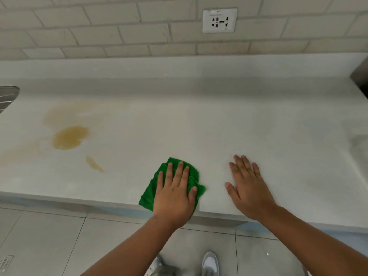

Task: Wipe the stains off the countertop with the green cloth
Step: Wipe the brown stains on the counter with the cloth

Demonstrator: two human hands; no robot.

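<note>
On countertop (pixel 199 120), left hand (pixel 174 193) presses green cloth (pixel 151 193).

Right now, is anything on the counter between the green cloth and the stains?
Nothing visible. Only bare countertop lies between the green cloth, under the left hand, and the small streak and large stain to its left. The right hand rests on the opposite side.
</note>
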